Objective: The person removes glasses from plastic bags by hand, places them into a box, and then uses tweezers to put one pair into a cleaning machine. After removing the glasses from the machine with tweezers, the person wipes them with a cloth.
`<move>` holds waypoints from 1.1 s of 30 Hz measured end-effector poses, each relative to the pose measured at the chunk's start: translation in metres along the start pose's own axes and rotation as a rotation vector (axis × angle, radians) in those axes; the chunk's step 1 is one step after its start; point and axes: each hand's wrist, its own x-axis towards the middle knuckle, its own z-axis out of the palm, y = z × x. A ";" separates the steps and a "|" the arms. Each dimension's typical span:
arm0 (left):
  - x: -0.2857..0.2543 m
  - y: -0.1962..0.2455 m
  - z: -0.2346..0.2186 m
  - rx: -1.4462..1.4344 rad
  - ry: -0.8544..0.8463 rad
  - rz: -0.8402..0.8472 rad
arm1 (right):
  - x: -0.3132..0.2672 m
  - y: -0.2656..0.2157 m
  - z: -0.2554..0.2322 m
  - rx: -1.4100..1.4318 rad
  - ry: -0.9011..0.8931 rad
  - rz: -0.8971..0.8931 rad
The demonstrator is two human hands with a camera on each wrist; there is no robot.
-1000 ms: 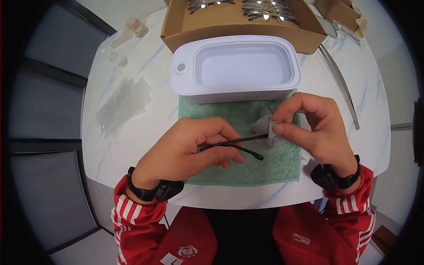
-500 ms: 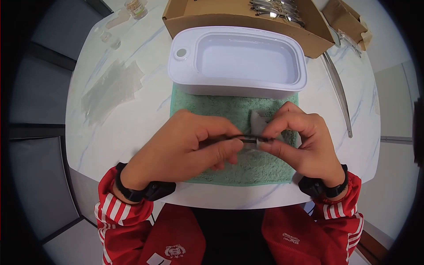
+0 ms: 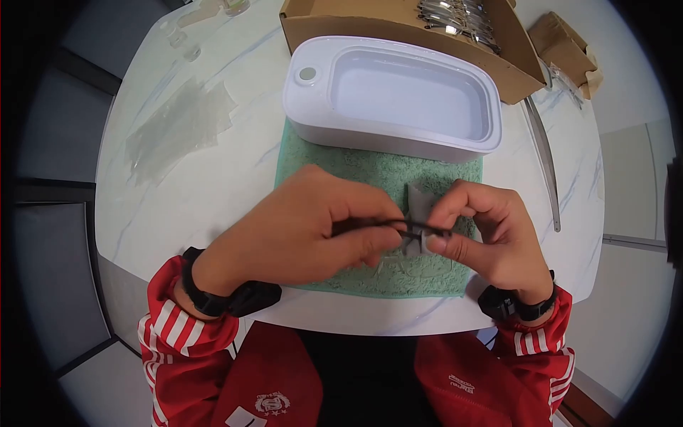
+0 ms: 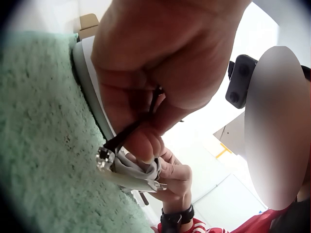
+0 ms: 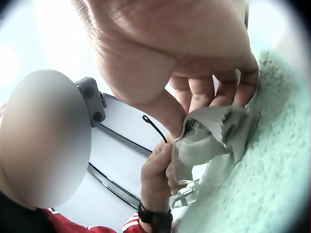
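Note:
A pair of eyeglasses with dark temples [image 4: 127, 131] is held between both hands, low over the green towel [image 3: 334, 283]. The left hand [image 3: 306, 228] pinches the glasses by the dark temples, thumb against forefinger. With thumb and forefinger, the right hand [image 3: 491, 228] grips a grey cloth [image 3: 420, 199] folded against the glasses. In the right wrist view the cloth [image 5: 238, 127] drapes around a clear lens [image 5: 197, 151], and its zigzag-cut edge shows. A metallic hinge corner [image 4: 105, 158] sticks out beside the cloth in the left wrist view. The right fingertips are partly hidden by the cloth there.
Behind the hands a white tub [image 3: 306, 114] stands on the towel's far edge. Beyond it is a cardboard box [image 3: 356, 32] holding several eyeglasses [image 3: 462, 21]. Clear plastic bags [image 3: 178, 128] lie at the left, a long metal strip [image 3: 544, 164] at the right.
The glasses have turned: the temple tips that pointed right now lie across between the hands, and lenses show below. The right hand has moved slightly lower with the cloth. The head view has shifted.

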 end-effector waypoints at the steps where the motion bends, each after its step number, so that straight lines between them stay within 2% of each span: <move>1: 0.002 -0.002 0.003 0.073 -0.043 0.090 | 0.000 -0.002 0.002 0.003 -0.032 0.010; 2: 0.004 -0.002 0.005 0.144 -0.089 0.179 | -0.001 -0.003 0.004 0.007 -0.061 0.022; 6: 0.003 0.000 0.006 0.082 -0.039 0.180 | -0.001 -0.004 0.001 0.064 -0.064 0.052; 8: -0.001 0.007 0.001 0.034 0.093 0.014 | -0.001 0.001 -0.002 0.108 -0.049 0.018; 15: -0.002 0.005 -0.003 -0.091 0.156 -0.076 | -0.002 0.003 -0.007 0.231 -0.066 0.075; 17: -0.001 0.004 -0.004 -0.137 0.224 -0.074 | -0.001 0.003 -0.004 0.292 0.106 -0.003; 18: 0.000 0.003 -0.004 -0.139 0.224 -0.077 | -0.001 0.004 -0.005 0.293 0.106 0.000; 21: 0.001 -0.002 -0.007 -0.208 0.294 -0.062 | 0.001 0.007 -0.011 0.244 0.273 -0.135; 33: 0.002 -0.004 -0.008 -0.339 0.328 -0.078 | 0.001 0.010 -0.012 0.263 0.273 -0.141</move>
